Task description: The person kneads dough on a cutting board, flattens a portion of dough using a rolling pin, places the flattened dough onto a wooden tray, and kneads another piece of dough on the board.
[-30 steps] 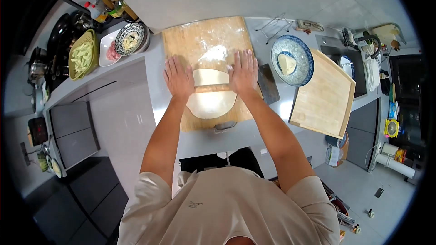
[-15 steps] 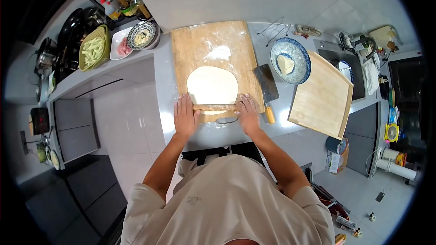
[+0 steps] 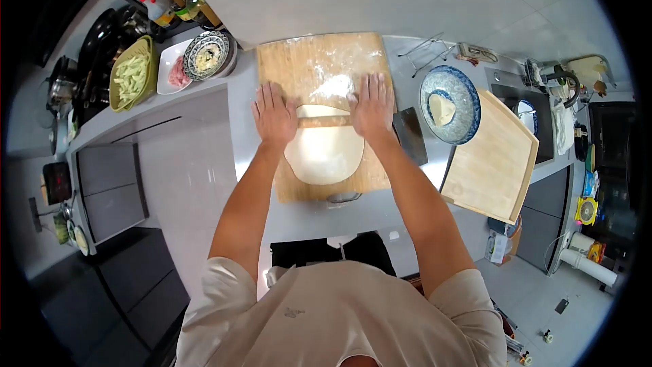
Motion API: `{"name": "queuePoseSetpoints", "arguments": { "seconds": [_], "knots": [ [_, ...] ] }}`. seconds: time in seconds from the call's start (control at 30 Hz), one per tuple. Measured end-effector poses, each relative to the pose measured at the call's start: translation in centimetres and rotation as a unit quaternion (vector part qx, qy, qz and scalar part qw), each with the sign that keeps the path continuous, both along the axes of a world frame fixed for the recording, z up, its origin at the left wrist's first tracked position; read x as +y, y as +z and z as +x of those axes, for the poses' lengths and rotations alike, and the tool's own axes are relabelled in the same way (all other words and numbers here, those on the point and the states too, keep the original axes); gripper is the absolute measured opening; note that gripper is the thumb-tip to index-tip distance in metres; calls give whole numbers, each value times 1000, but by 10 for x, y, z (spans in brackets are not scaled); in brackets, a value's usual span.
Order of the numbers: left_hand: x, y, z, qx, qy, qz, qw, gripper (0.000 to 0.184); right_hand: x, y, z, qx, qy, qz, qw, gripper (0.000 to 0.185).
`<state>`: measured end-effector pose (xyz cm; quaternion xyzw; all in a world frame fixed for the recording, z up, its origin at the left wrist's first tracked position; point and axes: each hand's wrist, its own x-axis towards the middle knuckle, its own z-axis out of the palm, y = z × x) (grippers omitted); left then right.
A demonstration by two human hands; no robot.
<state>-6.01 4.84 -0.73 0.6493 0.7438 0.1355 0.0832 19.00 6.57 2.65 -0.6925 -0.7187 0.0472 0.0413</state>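
A wooden rolling pin [image 3: 324,121] lies across the far part of a flat, pale sheet of dough [image 3: 324,156]. My left hand [image 3: 276,114] rests flat over the pin's left end, its fingers stretched forward. Over the right end lies my right hand [image 3: 373,107], also flat with fingers extended. Both palms hide the pin's ends. Under the dough is a wooden cutting board [image 3: 285,58], with white flour [image 3: 336,84] scattered beyond the pin. A cleaver [image 3: 411,137] lies right of the board, its handle hidden by my right forearm.
A blue-patterned glass bowl [image 3: 467,105] with a dough piece [image 3: 441,110] stands to the right, beside a wooden tray [image 3: 485,163] and the sink [image 3: 543,143]. At left are a patterned bowl [image 3: 208,56], a white dish of meat [image 3: 178,73] and a green basket [image 3: 146,88] of cut vegetables.
Both hands have rolled the pin away from my body, from the dough's near edge to its far part. The camera view has shifted slightly.
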Motion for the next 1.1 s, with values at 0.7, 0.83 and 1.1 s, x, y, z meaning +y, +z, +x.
{"name": "queuePoseSetpoints", "arguments": {
  "seconds": [0.7,0.83,1.1],
  "knots": [
    [-38,14,-7,-15,-75,-12,997,69,-66,-6,1,-21,26,-42,999,81],
    [51,5,3,13,-59,44,997,63,26,4,-8,-19,-12,11,1000,77],
    [27,-7,-6,-17,-174,111,978,44,-30,-4,-5,-1,48,18,999,74]
  ]
}}
